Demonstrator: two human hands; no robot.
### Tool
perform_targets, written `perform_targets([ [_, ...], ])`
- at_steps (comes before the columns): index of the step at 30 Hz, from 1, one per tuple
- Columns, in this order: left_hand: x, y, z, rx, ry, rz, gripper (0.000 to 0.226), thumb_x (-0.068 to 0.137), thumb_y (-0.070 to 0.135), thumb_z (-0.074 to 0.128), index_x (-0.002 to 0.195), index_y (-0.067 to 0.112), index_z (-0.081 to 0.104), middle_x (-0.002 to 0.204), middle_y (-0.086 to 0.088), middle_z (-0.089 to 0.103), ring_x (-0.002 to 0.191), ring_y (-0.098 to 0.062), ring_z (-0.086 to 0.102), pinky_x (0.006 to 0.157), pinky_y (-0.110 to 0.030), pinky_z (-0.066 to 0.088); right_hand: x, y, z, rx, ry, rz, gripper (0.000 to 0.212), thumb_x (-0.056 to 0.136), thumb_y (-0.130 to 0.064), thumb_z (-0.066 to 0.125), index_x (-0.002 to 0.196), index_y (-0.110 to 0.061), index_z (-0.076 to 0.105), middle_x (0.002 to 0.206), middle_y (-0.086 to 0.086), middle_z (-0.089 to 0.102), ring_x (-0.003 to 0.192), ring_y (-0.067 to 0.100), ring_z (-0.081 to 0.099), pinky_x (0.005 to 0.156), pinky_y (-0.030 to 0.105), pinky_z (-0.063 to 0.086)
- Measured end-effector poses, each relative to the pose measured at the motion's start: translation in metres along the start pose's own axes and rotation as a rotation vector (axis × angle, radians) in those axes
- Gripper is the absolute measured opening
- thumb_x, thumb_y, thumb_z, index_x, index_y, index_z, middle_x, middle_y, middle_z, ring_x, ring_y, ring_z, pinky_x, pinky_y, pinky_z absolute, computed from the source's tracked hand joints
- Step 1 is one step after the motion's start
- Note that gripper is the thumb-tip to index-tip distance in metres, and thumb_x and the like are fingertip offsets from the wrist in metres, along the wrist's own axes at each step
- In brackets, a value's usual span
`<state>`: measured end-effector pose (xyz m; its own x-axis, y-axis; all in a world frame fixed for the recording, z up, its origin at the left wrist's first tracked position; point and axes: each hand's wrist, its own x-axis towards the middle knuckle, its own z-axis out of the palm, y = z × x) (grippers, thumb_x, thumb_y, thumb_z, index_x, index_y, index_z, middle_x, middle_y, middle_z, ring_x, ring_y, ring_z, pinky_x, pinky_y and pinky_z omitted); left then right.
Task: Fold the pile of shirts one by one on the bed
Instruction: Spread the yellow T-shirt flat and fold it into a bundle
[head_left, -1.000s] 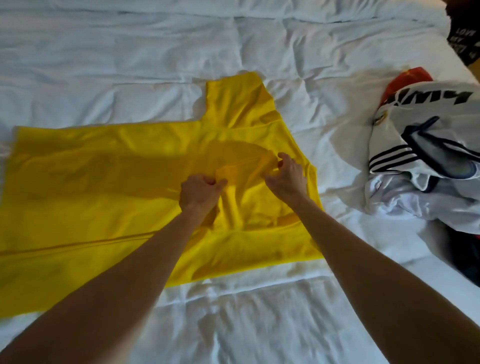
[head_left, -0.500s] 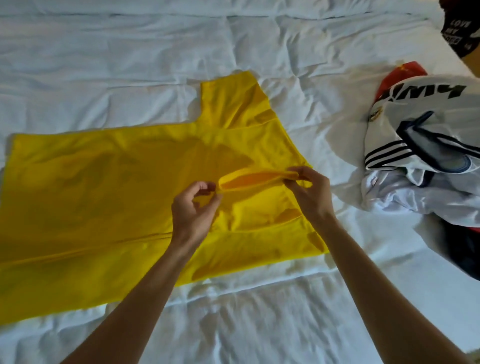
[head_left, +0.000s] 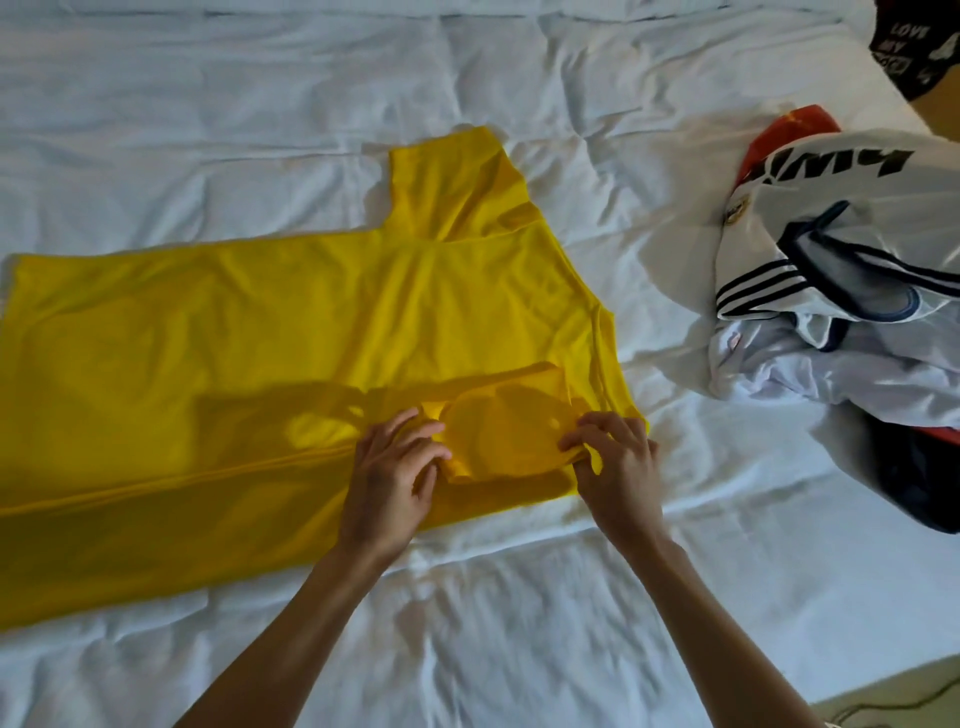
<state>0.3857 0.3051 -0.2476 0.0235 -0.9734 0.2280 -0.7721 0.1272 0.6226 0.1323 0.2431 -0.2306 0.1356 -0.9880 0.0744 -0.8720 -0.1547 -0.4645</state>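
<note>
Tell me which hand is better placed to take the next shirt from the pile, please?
Probably the right hand: the pile of shirts lies on its side of the bed. The left hand is farther away, and both pinch the yellow shirt now.

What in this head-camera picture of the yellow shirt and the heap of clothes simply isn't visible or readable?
Head view only:
- Bright yellow shirt: its hem end is cut off by the left edge.
- Near sleeve: partly covered by the left hand and right hand.
- Pile of white striped jerseys: lower garments are buried, so no count is possible.
- Black printed garment: cropped by the corner, text only partly readable.
</note>
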Motion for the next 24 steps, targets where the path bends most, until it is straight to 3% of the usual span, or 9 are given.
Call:
perform_targets([
  [3,-0.014,0.0,0.001,0.023,-0.026,-0.02,0.033,0.083,0.007,0.057,0.112,0.016,0.072,0.142,-0.004,0.056,0.137,-0.025,0.044,0.112,-0.053,0.032,-0.015,-0.022,0.004,-0.122,0.042,0.071,0.049,0.063,-0.014,0.039,0.098,-0.025,0.072,0.121,0.003,0.063,0.11,0.037,0.055,0.084,0.05,0.042],
  [5,-0.021,0.004,-0.001,0.006,0.029,-0.067,0.042,0.085,0.011,0.053,0.126,0.01,0.065,0.146,-0.008,0.051,0.138,-0.026,0.044,0.117,-0.05,0.027,-0.018,-0.045,0.009,-0.072,0.072,0.004,0.055,0.063,-0.013,0.038,0.106,-0.022,0.07,0.127,0.004,0.062,0.116,0.032,0.053,0.09,0.049,0.04],
  [7,-0.027,0.004,0.003,0.011,0.056,-0.144,0.046,0.089,0.015,0.046,0.132,0.008,0.058,0.147,-0.011,0.05,0.139,-0.028,0.043,0.117,-0.052,0.027,-0.016,-0.07,0.021,0.042,-0.018,-0.109,0.055,0.072,-0.011,0.04,0.12,-0.018,0.066,0.138,0.004,0.056,0.13,0.028,0.048,0.101,0.049,0.039],
  [9,-0.032,-0.003,0.01,0.06,0.031,-0.253,0.047,0.096,0.022,0.039,0.138,0.008,0.053,0.148,-0.012,0.049,0.141,-0.028,0.04,0.117,-0.055,0.025,-0.015,-0.085,0.039,0.115,-0.185,-0.194,0.05,0.091,-0.017,0.04,0.14,-0.018,0.052,0.156,0.002,0.038,0.148,0.022,0.027,0.117,0.05,0.024],
  [11,-0.037,-0.013,0.013,0.211,-0.035,-0.339,0.052,0.101,0.034,0.032,0.143,0.008,0.05,0.152,-0.013,0.045,0.144,-0.028,0.036,0.118,-0.056,0.02,-0.016,-0.084,0.059,0.046,-0.328,-0.259,0.054,0.102,-0.037,0.034,0.154,-0.024,0.03,0.165,-0.004,0.015,0.153,0.016,0.003,0.121,0.054,0.007],
  [15,-0.046,-0.034,0.002,0.54,-0.148,-0.403,0.064,0.101,0.048,0.027,0.155,0.012,0.031,0.163,-0.009,0.024,0.152,-0.026,0.016,0.121,-0.056,0.002,-0.013,-0.067,0.073,-0.257,-0.375,-0.274,0.067,0.099,-0.061,0.022,0.158,-0.032,0.011,0.166,-0.001,-0.003,0.153,0.021,-0.008,0.119,0.062,0.001],
  [17,-0.047,-0.034,-0.003,0.55,-0.129,-0.423,0.065,0.102,0.048,0.023,0.156,0.012,0.027,0.164,-0.008,0.02,0.153,-0.026,0.013,0.121,-0.058,0.001,-0.013,-0.073,0.071,-0.263,-0.364,-0.27,0.068,0.099,-0.06,0.02,0.158,-0.031,0.008,0.166,-0.001,-0.007,0.152,0.024,-0.011,0.117,0.062,-0.009],
  [21,-0.054,-0.03,-0.004,0.547,-0.188,-0.336,0.063,0.104,0.046,0.02,0.156,0.012,0.027,0.164,-0.008,0.019,0.153,-0.025,0.014,0.12,-0.06,0.008,-0.027,-0.083,0.08,-0.276,-0.399,-0.374,0.063,0.1,-0.05,0.025,0.158,-0.027,0.017,0.166,-0.004,0.004,0.153,0.023,-0.001,0.113,0.07,0.01],
  [24,-0.061,-0.044,-0.02,0.571,-0.134,-0.429,0.063,0.103,0.046,0.026,0.156,0.013,0.026,0.164,-0.007,0.019,0.153,-0.024,0.014,0.12,-0.059,0.008,-0.034,-0.099,0.087,-0.254,-0.344,-0.328,0.069,0.095,-0.047,0.03,0.158,-0.02,0.018,0.166,0.002,0.007,0.153,0.028,0.0,0.115,0.069,-0.002],
])
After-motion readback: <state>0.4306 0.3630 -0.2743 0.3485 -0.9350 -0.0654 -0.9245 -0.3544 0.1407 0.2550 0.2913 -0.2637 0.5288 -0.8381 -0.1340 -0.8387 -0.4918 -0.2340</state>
